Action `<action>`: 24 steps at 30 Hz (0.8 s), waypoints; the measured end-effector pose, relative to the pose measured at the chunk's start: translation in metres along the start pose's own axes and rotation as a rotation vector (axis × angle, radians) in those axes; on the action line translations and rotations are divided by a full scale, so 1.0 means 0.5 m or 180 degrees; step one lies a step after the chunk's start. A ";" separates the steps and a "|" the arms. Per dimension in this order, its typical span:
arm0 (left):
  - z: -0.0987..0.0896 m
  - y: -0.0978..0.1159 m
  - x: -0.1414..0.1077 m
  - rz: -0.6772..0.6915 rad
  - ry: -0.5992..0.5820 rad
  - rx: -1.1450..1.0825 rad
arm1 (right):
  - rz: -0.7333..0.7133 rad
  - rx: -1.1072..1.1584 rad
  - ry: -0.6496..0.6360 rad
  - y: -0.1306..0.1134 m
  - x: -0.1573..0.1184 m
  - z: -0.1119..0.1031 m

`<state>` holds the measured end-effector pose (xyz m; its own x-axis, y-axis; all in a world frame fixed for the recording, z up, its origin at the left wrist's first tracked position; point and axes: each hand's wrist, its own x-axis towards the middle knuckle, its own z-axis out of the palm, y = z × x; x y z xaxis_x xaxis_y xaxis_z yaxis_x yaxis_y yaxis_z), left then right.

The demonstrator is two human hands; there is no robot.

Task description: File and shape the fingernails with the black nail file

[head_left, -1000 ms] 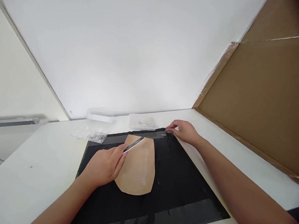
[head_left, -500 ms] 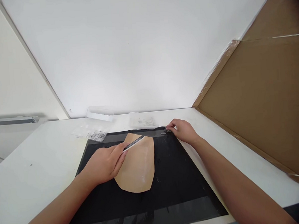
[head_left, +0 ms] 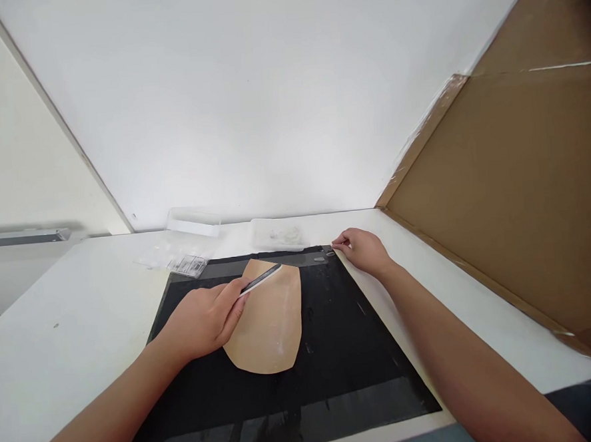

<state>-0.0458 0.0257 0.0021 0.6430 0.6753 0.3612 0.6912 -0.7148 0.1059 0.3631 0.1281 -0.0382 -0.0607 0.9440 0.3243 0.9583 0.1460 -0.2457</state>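
My left hand (head_left: 206,320) is closed around a slim nail file (head_left: 263,279) with a grey face and a white edge, its free end pointing up and right. Below the file lies a beige, shield-shaped sheet (head_left: 269,332) on a black mat (head_left: 348,351). At the mat's far right corner, my right hand (head_left: 362,249) has thumb and forefinger pinched together. Whatever is between those fingertips is too small to make out. Beside them, on the mat, are a small ring-like piece (head_left: 330,253) and a small pale chip (head_left: 319,259).
Behind the mat stand a clear plastic lid (head_left: 193,222) and a shallow clear box (head_left: 277,235) with small translucent pieces. A clear bag with a printed label (head_left: 191,265) overlaps the mat's far left corner. A cardboard panel (head_left: 514,201) borders the white table (head_left: 59,369) on the right.
My right fingertips have shifted slightly from the mat's corner toward its outer edge. My left hand keeps the file over the beige sheet. The whole view has moved a little.
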 end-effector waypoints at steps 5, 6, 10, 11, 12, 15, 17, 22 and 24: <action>-0.001 0.001 0.001 -0.0022 -0.0045 -0.0009 | 0.0018 -0.0138 0.0044 0.001 0.002 -0.002; -0.001 0.001 0.001 -0.0016 -0.0047 -0.0009 | 0.0023 -0.0162 0.0055 0.002 0.002 -0.003; 0.001 -0.001 -0.001 0.0018 -0.0002 0.0019 | 0.0062 -0.0181 0.0079 0.007 0.002 -0.002; 0.002 -0.002 -0.002 0.0030 0.0014 0.0029 | 0.0070 -0.0167 0.0076 0.008 0.002 0.000; 0.003 -0.002 -0.002 0.0040 0.0031 0.0039 | 0.0076 -0.0150 0.0069 0.009 0.002 0.001; 0.005 -0.002 -0.003 0.0040 0.0037 0.0061 | 0.0076 -0.0105 0.0044 0.009 0.002 0.005; 0.004 -0.002 -0.003 0.0025 0.0021 0.0066 | 0.0072 -0.0103 0.0032 0.009 0.003 0.006; 0.000 0.000 -0.002 -0.0010 -0.0011 0.0060 | 0.0054 -0.0137 0.0047 0.007 0.003 0.006; 0.000 0.000 -0.002 -0.0008 -0.0027 0.0061 | 0.0021 -0.0138 0.0048 0.005 0.003 0.007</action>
<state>-0.0464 0.0251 0.0020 0.6441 0.6787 0.3529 0.6990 -0.7096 0.0890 0.3644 0.1309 -0.0415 -0.0504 0.9403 0.3366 0.9699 0.1265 -0.2081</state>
